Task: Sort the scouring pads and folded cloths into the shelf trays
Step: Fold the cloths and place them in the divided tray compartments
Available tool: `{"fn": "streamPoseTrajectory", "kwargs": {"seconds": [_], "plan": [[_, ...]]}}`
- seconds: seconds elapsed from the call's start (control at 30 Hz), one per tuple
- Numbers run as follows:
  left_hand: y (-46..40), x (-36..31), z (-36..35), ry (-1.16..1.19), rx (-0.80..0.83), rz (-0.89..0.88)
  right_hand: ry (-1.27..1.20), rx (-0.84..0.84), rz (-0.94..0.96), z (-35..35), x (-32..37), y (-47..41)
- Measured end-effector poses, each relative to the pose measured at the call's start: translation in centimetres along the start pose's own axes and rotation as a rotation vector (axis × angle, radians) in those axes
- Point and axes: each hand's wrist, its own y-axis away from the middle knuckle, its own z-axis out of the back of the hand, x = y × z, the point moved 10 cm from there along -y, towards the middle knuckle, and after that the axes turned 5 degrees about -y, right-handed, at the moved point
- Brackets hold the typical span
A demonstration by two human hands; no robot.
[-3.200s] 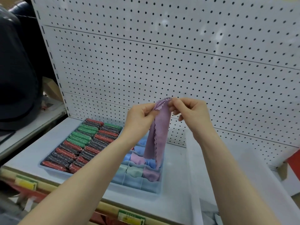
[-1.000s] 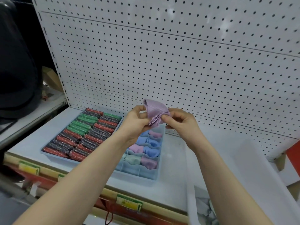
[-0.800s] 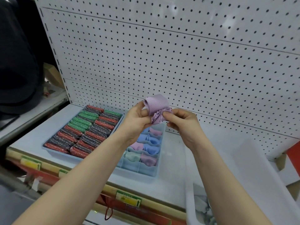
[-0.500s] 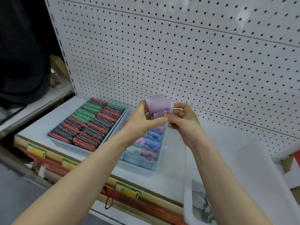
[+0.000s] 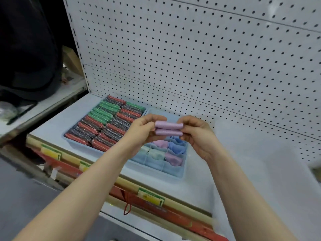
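A pink cloth (image 5: 168, 129), folded into a tight double roll, is held level above the shelf. My left hand (image 5: 143, 130) pinches its left end and my right hand (image 5: 196, 134) pinches its right end. Below them stands a blue divided tray (image 5: 173, 171) with pink, blue and pale green folded cloths (image 5: 173, 158) in its compartments; its far cells are hidden by my hands. To the left, a second blue tray (image 5: 76, 142) is packed with rows of red, green and dark scouring pads (image 5: 107, 122).
Both trays stand on a white shelf (image 5: 52, 120) backed by a white pegboard wall (image 5: 191, 58). A translucent plastic bin (image 5: 260, 171) sits at the right. Price labels (image 5: 151, 197) line the shelf's front edge. A dark shape (image 5: 26, 49) fills the upper left.
The hanging pink cloth has been folded and rolled into a compact double roll, now held flat between both hands and lowered toward the divided tray. The view has shifted right and down.
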Motion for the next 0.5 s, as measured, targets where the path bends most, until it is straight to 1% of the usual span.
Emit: {"fn": "streamPoseTrajectory", "kwargs": {"seconds": [0.07, 0.13, 0.2, 0.27, 0.33, 0.43, 0.47, 0.5], "plan": [[-0.2, 0.6, 1.3, 0.076, 0.043, 0.065, 0.043, -0.078, 0.04, -1.4, -0.3, -0.2], [-0.4, 0.5, 2.8, -0.002, 0.055, 0.032, 0.103, -0.117, 0.05, -2.8, -0.7, -0.6], [-0.7, 0.5, 4.5, -0.107, 0.042, -0.002, 0.123, -0.09, -0.006, -4.4, -1.7, -1.1], [-1.1, 0.2, 5.7, -0.192, 0.065, -0.053, 0.098, -0.069, -0.114, -5.3, -3.3, -1.6], [-1.4, 0.3, 6.6, -0.32, 0.123, -0.116, 0.13, -0.071, -0.219, -5.6, -5.3, -1.7], [-1.4, 1.2, 7.5, -0.511, 0.169, -0.187, 0.215, -0.045, -0.249, -6.2, -7.8, -1.7], [-1.3, 1.7, 7.9, -0.632, 0.16, -0.214, 0.251, -0.073, -0.246, -5.9, -8.5, -1.6], [-1.3, 2.2, 8.4, -0.806, 0.142, -0.258, 0.319, -0.116, -0.237, -5.3, -9.2, -1.5]]}}
